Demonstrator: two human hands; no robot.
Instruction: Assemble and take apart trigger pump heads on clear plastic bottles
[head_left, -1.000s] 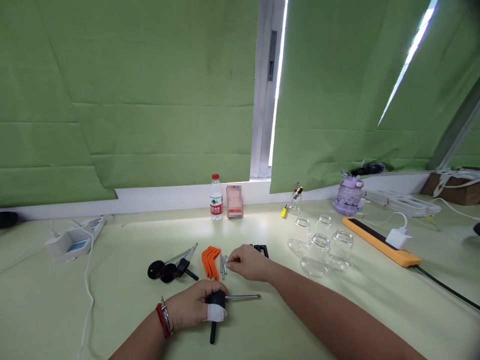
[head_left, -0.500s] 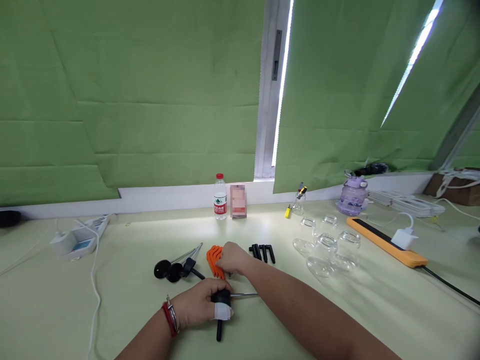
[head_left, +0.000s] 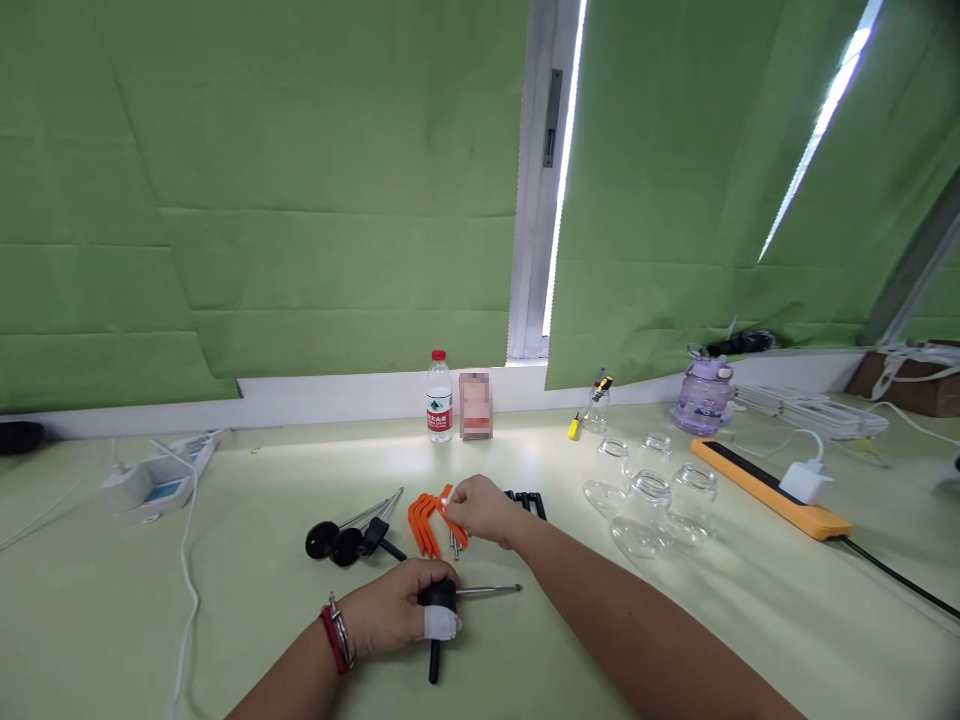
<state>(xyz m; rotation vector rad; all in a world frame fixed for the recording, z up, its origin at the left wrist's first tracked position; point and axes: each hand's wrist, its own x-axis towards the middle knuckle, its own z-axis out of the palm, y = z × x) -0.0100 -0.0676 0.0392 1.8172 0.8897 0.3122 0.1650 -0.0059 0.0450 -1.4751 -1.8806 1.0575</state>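
Note:
My left hand (head_left: 394, 612), a white wrap around one finger, is closed around a black round part (head_left: 439, 594) near the front of the table. A thin metal shaft (head_left: 489, 590) sticks out to its right, and a short black bar (head_left: 434, 662) points toward me. My right hand (head_left: 481, 510) pinches an orange bent strip (head_left: 456, 527), tilted beside several like orange strips (head_left: 424, 525) on the table. Small metal screws (head_left: 455, 545) lie just below it. Black discs with metal shafts (head_left: 346, 545) rest left of the strips. Partly behind my right hand are black bent handles (head_left: 534, 502).
Several clear glass jars (head_left: 651, 500) stand at right, near an orange power strip (head_left: 772, 488) with a white charger. A water bottle (head_left: 439, 398) and a pink box (head_left: 476, 406) stand by the wall. A white cable (head_left: 191, 580) runs down the left side.
My right hand has drawn one orange strip away from the others, slightly to the right, uncovering the screws. My left hand keeps its hold on the black part, nearly still.

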